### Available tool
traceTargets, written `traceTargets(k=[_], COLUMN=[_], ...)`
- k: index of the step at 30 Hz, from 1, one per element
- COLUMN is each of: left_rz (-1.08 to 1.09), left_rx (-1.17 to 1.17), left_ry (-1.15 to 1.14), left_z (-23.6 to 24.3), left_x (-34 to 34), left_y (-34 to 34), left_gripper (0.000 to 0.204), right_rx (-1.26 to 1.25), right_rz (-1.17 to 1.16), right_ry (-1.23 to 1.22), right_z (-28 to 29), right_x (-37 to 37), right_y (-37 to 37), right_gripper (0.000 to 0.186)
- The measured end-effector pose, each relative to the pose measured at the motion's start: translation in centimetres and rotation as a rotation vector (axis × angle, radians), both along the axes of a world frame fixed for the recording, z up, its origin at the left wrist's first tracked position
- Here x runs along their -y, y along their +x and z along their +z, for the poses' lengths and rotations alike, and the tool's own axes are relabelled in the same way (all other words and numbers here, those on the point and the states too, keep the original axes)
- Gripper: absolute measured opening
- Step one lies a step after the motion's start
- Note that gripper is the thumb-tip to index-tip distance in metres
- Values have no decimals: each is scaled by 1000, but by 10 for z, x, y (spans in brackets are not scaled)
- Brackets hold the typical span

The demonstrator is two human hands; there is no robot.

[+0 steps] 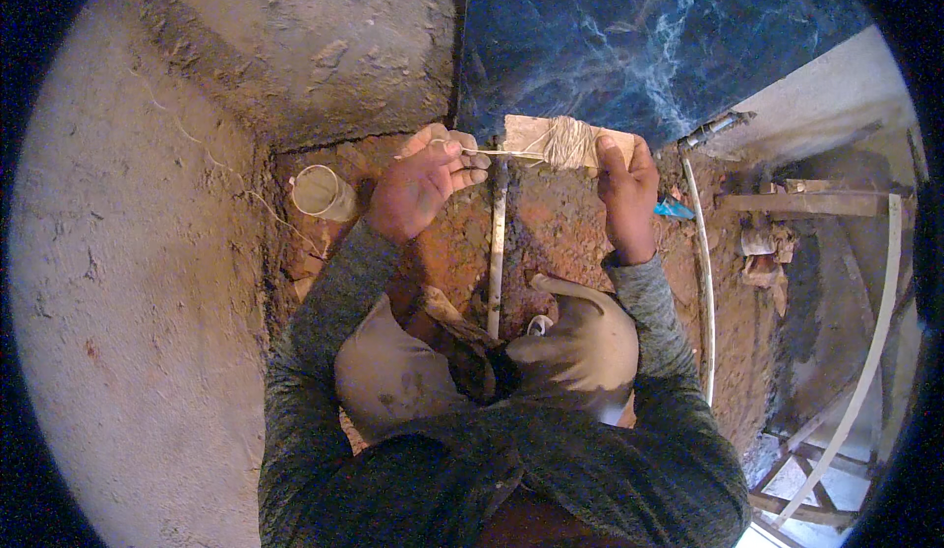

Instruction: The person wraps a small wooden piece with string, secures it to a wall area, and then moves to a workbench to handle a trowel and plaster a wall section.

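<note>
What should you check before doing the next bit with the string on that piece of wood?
1. Right hand grips the flat wooden piece: ok, thumb lies on top.
2. String bundle sits wound around the wood: ok.
3. Left hand pinches the loose string end: ok, the strand runs straight to the bundle.
4. Strand free of knots: cannot tell, too thin.
5. White pipe in the reddish dirt lies below the hands, apart from the string: ok.
6. White cup-shaped pipe end out of the way: ok, left of the left hand.

Both hands — left (418, 189), right (626, 189) — hold a string-wound board (568, 142).
</note>
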State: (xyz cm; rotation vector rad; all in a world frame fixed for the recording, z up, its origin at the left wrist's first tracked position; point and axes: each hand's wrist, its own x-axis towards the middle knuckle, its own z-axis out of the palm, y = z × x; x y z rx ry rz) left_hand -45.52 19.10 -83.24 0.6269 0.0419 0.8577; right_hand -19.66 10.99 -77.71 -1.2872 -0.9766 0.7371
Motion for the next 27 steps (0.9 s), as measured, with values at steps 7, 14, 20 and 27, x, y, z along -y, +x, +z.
traceTargets(k=[7, 14, 20, 27], left_rz=[167, 596, -56, 124], left_rx=[-448, -924, -399, -553], left_ry=[-84, 525, 122, 149], left_z=[26, 26, 22, 20], left_x=[17, 20, 27, 28], left_y=[12, 39, 48, 62], left_gripper=[26, 26, 30, 29], right_rx=[-151, -22, -95, -116], right_rz=[50, 7, 16, 42], right_ry=[-121, -103, -118, -136], right_z=[11, 13, 11, 9], right_x=[6, 5, 5, 3], right_y=[-2, -6, -9, -8], right_gripper=[15, 15, 15, 14])
